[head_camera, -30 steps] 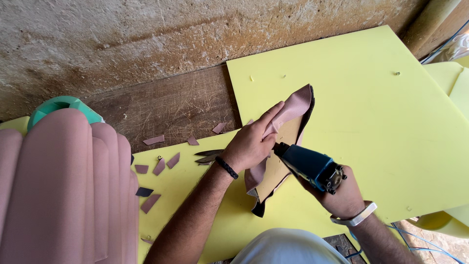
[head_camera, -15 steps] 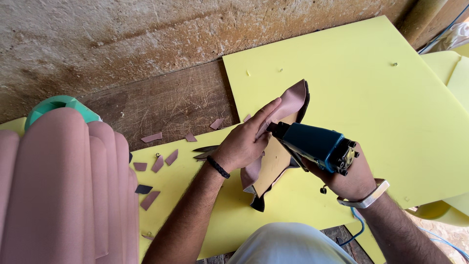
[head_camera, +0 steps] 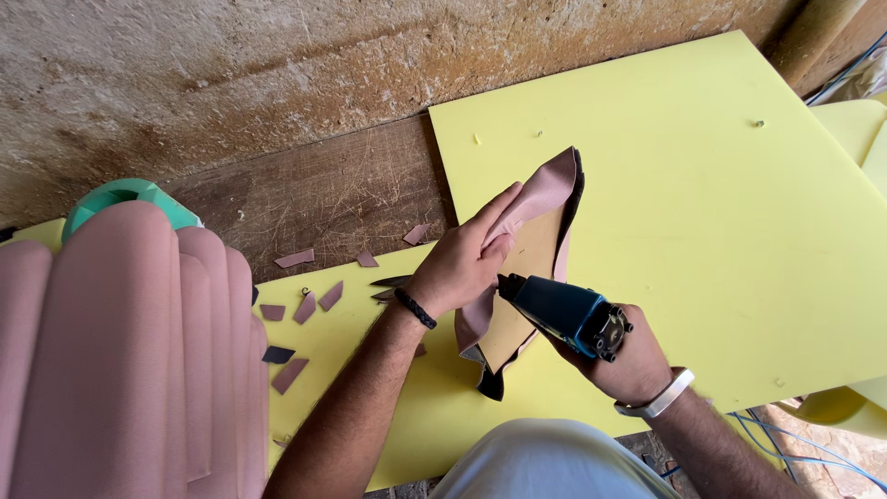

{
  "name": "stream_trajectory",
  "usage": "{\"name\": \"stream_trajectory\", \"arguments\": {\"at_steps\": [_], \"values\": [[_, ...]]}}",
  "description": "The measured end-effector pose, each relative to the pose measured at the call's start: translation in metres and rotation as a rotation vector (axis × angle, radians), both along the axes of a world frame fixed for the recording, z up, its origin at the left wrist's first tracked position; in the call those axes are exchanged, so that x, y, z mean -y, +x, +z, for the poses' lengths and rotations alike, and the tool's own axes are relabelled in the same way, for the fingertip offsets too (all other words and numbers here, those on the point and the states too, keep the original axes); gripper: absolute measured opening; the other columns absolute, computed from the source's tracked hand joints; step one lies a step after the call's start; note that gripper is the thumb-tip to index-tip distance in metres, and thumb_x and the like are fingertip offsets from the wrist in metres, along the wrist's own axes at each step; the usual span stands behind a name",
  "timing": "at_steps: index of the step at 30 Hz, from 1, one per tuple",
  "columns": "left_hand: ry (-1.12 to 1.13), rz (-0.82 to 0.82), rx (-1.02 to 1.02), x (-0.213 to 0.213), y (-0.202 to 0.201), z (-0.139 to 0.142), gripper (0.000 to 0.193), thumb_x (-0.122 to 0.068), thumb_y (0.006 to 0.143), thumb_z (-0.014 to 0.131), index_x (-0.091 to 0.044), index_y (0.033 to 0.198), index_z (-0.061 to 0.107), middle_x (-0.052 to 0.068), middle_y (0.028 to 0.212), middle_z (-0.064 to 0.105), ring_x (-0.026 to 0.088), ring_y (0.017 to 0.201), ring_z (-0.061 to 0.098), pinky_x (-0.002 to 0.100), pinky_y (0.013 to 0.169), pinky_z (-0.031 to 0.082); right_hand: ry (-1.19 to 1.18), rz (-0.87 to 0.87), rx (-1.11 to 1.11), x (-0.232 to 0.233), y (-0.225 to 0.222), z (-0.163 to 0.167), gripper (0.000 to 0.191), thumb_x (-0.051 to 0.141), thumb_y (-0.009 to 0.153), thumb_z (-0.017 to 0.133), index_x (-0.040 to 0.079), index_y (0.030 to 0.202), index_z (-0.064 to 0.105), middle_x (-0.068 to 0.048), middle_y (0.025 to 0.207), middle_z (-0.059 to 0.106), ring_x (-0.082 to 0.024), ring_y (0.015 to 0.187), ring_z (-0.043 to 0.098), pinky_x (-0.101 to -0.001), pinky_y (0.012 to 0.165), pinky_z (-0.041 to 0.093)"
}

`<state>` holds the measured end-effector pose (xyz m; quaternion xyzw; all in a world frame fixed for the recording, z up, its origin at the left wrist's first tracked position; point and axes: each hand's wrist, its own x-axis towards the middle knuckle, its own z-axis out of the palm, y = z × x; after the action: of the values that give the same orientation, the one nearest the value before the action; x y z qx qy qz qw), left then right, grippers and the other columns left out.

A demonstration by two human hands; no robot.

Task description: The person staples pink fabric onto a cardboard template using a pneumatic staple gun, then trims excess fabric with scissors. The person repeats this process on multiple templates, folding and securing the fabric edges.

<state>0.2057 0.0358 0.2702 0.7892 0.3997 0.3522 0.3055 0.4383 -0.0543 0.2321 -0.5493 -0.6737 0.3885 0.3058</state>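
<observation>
- The right hand (head_camera: pixel 621 362) has its fingers wrapped tight around a blue staple gun (head_camera: pixel 560 312), nose pressed to the pink fabric-covered panel (head_camera: pixel 528 254).
- The left hand (head_camera: pixel 459 263) pinches the pink covering over that panel's edge, fingers closed on it.
- The panel rests on yellow foam sheets (head_camera: pixel 702 203) on the desk (head_camera: pixel 314 194).
- At far left stands a pink channelled cushion (head_camera: pixel 120 351), with fabric scraps (head_camera: pixel 305 305) nearby.

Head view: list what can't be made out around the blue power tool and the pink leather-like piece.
- Blue power tool: nose hidden behind the pink leather-like piece and left hand.
- Right hand: fingers hidden under the tool body.
- Pink ribbed cushion: cut off by the left and bottom edges.
</observation>
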Motion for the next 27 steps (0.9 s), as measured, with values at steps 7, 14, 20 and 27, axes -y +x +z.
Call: {"name": "stream_trajectory", "arguments": {"at_steps": [7,14,20,27], "values": [[-0.043,0.124,-0.086,-0.001,0.007,0.006,0.069,-0.013,0.095,0.066,-0.02,0.157,0.036,0.02,0.128,0.07,0.033,0.107,0.074,0.041,0.092,0.061,0.213,-0.075,-0.036,-0.008,0.016,0.028,0.037,0.013,0.079,0.079,0.006,0.115,0.074,-0.007,0.089,0.081,-0.014,0.075,0.076,-0.0304,0.069,0.06],[-0.033,0.124,-0.128,0.007,0.015,0.011,0.074,-0.007,0.091,0.068,-0.021,0.157,0.036,0.02,0.122,0.071,0.032,0.106,0.075,0.04,0.092,0.062,0.385,0.027,-0.058,-0.013,0.015,0.042,0.034,0.013,0.08,0.079,0.004,0.112,0.072,-0.008,0.092,0.08,-0.015,0.077,0.077,-0.0306,0.071,0.061],[-0.146,0.13,-0.197,0.004,0.013,0.006,0.078,-0.006,0.093,0.066,-0.022,0.16,0.03,0.018,0.125,0.071,0.03,0.108,0.074,0.04,0.093,0.062,0.267,-0.04,0.104,-0.017,0.011,0.046,0.03,0.018,0.078,0.081,0.005,0.105,0.075,-0.008,0.08,0.079,-0.016,0.066,0.075,-0.0325,0.064,0.06],[-0.358,-0.486,0.606,0.003,-0.016,-0.027,0.074,-0.042,0.112,0.044,-0.006,0.172,0.019,0.015,0.179,0.025,0.024,0.166,0.025,0.038,0.136,0.021,0.113,-0.038,-0.01,-0.001,0.01,0.031,0.026,0.019,0.076,0.08,0.005,0.097,0.075,-0.007,0.072,0.078,-0.014,0.06,0.073,-0.0314,0.057,0.06]]}}
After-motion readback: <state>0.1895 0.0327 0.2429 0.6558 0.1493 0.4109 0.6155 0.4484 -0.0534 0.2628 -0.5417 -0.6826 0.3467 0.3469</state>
